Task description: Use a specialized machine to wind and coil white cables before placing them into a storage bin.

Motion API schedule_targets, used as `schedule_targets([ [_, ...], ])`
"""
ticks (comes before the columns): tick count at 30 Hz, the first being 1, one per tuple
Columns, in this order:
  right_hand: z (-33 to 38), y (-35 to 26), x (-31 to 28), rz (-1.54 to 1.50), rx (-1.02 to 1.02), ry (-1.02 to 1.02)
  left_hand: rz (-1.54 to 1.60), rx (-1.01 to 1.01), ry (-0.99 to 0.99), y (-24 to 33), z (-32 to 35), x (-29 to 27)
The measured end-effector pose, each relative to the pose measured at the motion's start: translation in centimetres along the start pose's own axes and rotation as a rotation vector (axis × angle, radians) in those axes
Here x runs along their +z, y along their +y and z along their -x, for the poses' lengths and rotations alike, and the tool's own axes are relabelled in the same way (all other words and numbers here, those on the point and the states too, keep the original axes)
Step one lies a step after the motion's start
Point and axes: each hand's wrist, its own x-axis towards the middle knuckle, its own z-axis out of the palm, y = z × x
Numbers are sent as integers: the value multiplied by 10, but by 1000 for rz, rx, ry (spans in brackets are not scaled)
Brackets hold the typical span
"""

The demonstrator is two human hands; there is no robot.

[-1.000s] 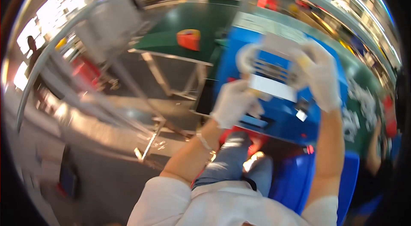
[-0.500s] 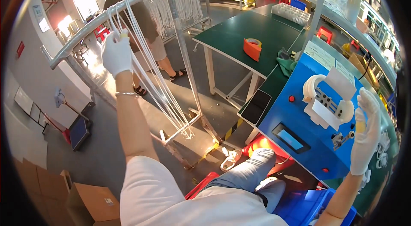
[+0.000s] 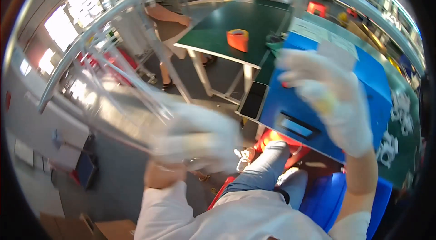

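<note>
My left hand (image 3: 197, 138), in a white glove, is smeared by motion low in front of me. Its fingers cannot be made out, nor whether it holds a cord. Just beyond it, white cords (image 3: 136, 88) hang at the metal rack (image 3: 97, 24), blurred too. My right hand (image 3: 334, 99), also gloved in white with a yellowish patch at the fingers, is raised over the blue machine (image 3: 372, 99). Its fingers reach leftward, apart and slightly bent, with nothing visible in them. It hides the machine's white fixture; a grey plate (image 3: 336, 54) shows behind it.
A green table (image 3: 213, 26) bears an orange tape roll (image 3: 237, 40). A black phone (image 3: 253, 100) lies beside the machine's small screen (image 3: 297, 126). White cord bundles (image 3: 388, 149) lie at right. A blue bin (image 3: 322, 199) stands by my legs. Another person (image 3: 170, 17) stands behind the rack.
My left hand has come down from the rack's top bar toward my body. My right hand has moved left across the machine. The view has turned rightward; the other person's arm now shows.
</note>
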Motion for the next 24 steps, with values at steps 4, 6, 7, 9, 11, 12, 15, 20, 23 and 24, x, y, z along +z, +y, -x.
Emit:
schedule_targets([
  [4, -6, -6, 32, -146, -110, -430, 228, -534, -267, -111, -23, 101],
  [6, 3, -7, 34, -351, 155, -390, -168, -430, -587, -163, 1, 132],
  [7, 7, -4, 21, -369, 189, -399, -363, -361, -731, -181, 12, 143],
  [9, 23, 11, -5, -280, 270, -344, -617, -416, -960, -182, 16, 156],
  [11, 45, 22, -31, -267, 379, -242, -493, -185, -862, -181, 17, 134],
  [12, 59, 30, -43, -192, 421, -189, -347, -303, -618, -170, 7, 129],
  [15, 120, 65, -71, -294, 496, -47, 42, -308, -49, -90, -41, 102],
  [20, 209, 95, -83, -599, 269, 194, 171, 345, -114, -56, -29, 51],
  [23, 278, 139, -102, -1299, -67, 575, 527, 271, 239, -58, 1, 43],
  [24, 298, 152, -112, -1377, -80, 604, 687, 209, 332, -56, 12, 36],
])
